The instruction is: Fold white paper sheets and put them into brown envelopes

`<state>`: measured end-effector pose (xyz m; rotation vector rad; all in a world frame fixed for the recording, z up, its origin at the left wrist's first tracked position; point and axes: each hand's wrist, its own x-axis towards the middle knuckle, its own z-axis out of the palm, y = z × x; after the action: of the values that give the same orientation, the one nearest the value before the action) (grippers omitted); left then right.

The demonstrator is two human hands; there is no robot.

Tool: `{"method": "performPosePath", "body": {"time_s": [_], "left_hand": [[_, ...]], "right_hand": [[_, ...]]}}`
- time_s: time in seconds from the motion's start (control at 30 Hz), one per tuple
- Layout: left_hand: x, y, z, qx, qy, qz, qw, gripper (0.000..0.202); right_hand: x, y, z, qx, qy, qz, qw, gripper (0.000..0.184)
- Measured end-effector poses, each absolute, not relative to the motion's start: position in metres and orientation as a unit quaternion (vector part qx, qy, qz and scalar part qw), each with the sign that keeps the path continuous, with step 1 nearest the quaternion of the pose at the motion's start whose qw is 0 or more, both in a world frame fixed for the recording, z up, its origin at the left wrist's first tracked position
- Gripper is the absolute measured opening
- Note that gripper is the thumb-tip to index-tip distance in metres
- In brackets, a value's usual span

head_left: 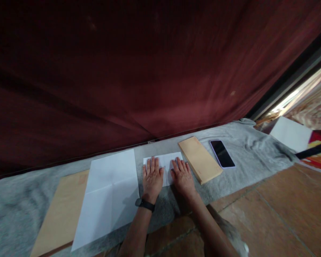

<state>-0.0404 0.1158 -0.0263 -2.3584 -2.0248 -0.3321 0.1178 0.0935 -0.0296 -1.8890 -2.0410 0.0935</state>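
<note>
A folded sheet of white paper lies on the grey cloth in front of me. My left hand rests flat on its left part, fingers stretched out, a black band on the wrist. On its right part lies my right hand, palm down with the fingers slightly spread. Left of my hands are larger white sheets with crease lines, overlapping a big brown envelope. Close to my right hand sits a stack of smaller brown envelopes.
A phone with a dark screen lies right of the envelope stack. The grey cloth covers a narrow raised surface. Behind it hangs a dark red curtain. Tiled floor and a white box are at the right.
</note>
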Motion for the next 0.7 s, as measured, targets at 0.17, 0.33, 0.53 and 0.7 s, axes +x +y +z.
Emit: {"method": "performPosePath", "body": {"time_s": [0.17,0.33,0.53,0.7], "left_hand": [[-0.041,0.119,-0.024,-0.754,-0.649,-0.102,-0.006,0.055],[-0.042,0.118,-0.020,-0.755,-0.649,-0.085,-0.028,0.055],[-0.052,0.118,-0.014,-0.770,-0.632,-0.070,-0.049,0.054],[-0.056,0.119,-0.018,-0.772,-0.629,-0.074,-0.046,0.055]], "right_hand": [[0.105,0.103,-0.023,-0.642,-0.735,0.056,0.211,0.046],[0.084,0.106,-0.023,-0.598,-0.767,0.082,0.218,0.046],[0.079,0.103,-0.023,-0.599,-0.774,0.079,0.191,0.045],[0.085,0.105,-0.028,-0.619,-0.763,0.042,0.181,0.046]]}}
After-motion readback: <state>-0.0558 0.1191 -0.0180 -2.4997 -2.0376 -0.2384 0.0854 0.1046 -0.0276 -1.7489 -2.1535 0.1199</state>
